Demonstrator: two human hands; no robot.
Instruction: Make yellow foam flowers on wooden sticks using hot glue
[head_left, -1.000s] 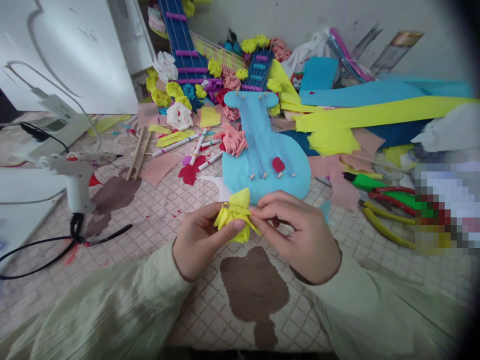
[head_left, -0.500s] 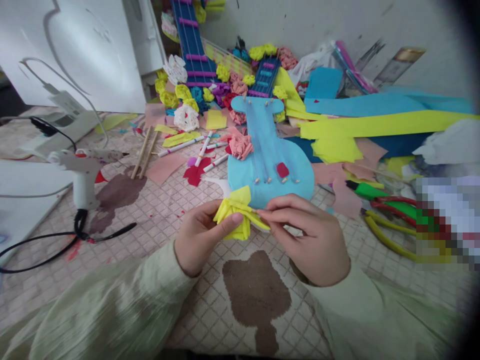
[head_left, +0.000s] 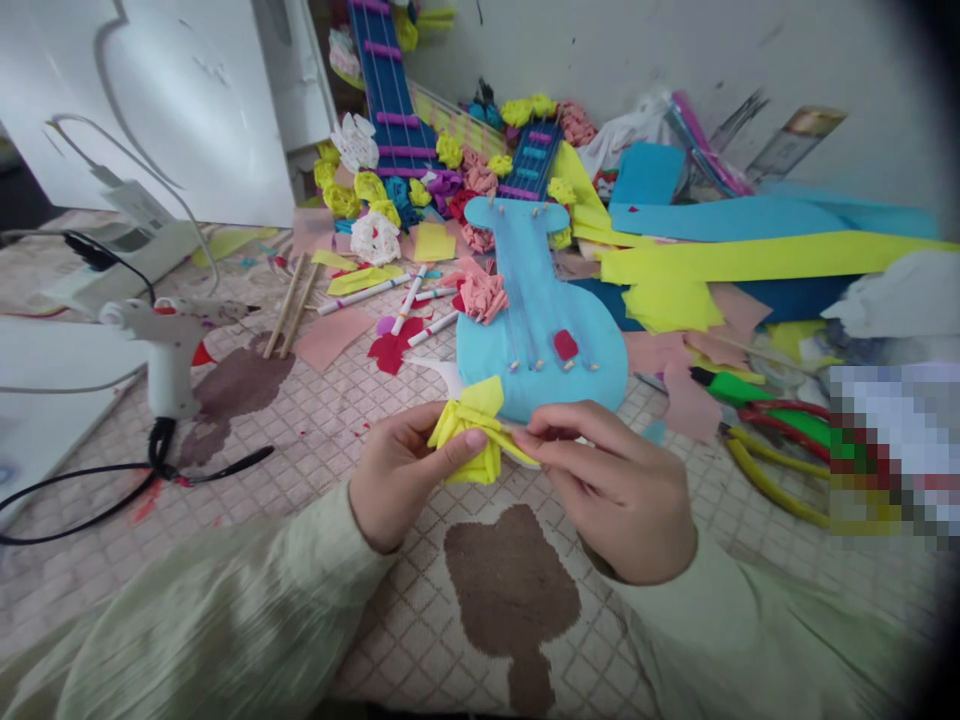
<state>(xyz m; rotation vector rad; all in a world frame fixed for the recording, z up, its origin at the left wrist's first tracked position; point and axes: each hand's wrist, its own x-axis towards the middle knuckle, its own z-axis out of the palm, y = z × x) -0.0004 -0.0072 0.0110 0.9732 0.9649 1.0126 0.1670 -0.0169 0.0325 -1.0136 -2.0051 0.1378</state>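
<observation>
A yellow paper flower point(head_left: 474, 465) with folded petals is pinched between the thumb and fingers of my left hand point(head_left: 401, 470). My right hand point(head_left: 619, 480) grips a yellow strip at the flower's right side with thumb and fingertips; a thin pale stick seems to lie along it, though the fingers partly hide it. Just beyond both hands lies a light blue paper guitar point(head_left: 540, 385) with strings, a red patch on its body and a pink paper flower point(head_left: 482, 295) at its left edge.
At left stand a white glue gun point(head_left: 169, 365) with its cable and a power strip point(head_left: 124, 260). Wooden sticks point(head_left: 289, 310) and markers point(head_left: 367, 293) lie behind my left hand. Pliers point(head_left: 772, 475) are at right. Yellow paper strips point(head_left: 750, 260), paper flowers and dark blue guitars fill the back.
My right hand has dipped slightly, its fingers still on the yellow strip. The left hand and flower stay almost in place; the whole view has shifted a little.
</observation>
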